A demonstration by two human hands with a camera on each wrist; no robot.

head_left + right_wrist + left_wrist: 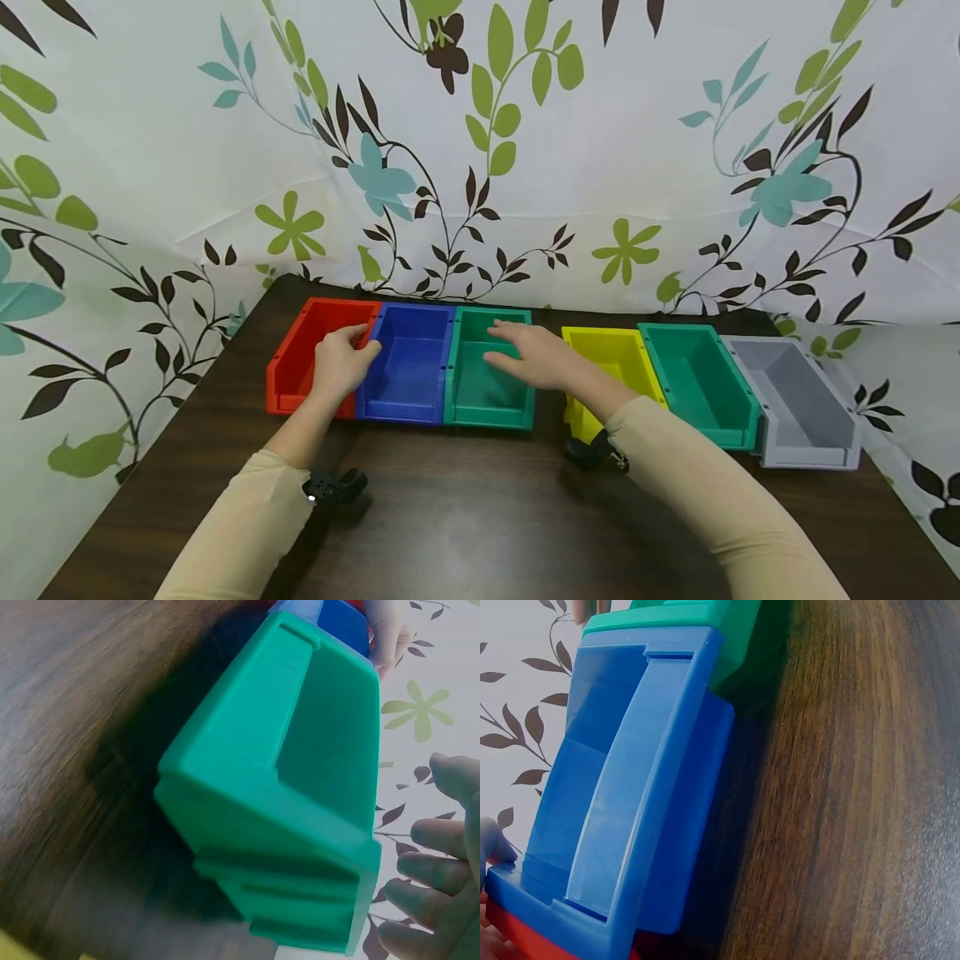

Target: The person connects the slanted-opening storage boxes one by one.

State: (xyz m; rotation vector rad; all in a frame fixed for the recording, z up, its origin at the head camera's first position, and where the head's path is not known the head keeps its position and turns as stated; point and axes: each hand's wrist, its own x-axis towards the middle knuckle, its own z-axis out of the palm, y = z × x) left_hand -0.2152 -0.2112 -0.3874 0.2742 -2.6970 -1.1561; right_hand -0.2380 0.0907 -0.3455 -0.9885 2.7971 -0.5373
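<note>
At the seam of the red bin (pixel 291 367) and the blue bin (pixel 408 358), my left hand (pixel 341 360) pinches their adjoining walls. In the left wrist view, the thumb lies over the rim of the blue bin (pixel 641 780), with other fingers on the red side. My right hand (pixel 536 354) is spread over the right side of a green bin (pixel 487 408). Seen from the right wrist, its separated fingers (pixel 427 874) stand apart from that green bin (pixel 262 817) and hold nothing. The red, blue and green bins sit side by side, touching.
To the right stand a yellow bin (pixel 615 354), partly behind the right forearm, a second green bin (pixel 701 375) and a grey bin (pixel 798 400). All rest on a dark wooden table (pixel 450 517). A leaf-patterned cloth (pixel 525 233) hangs behind it.
</note>
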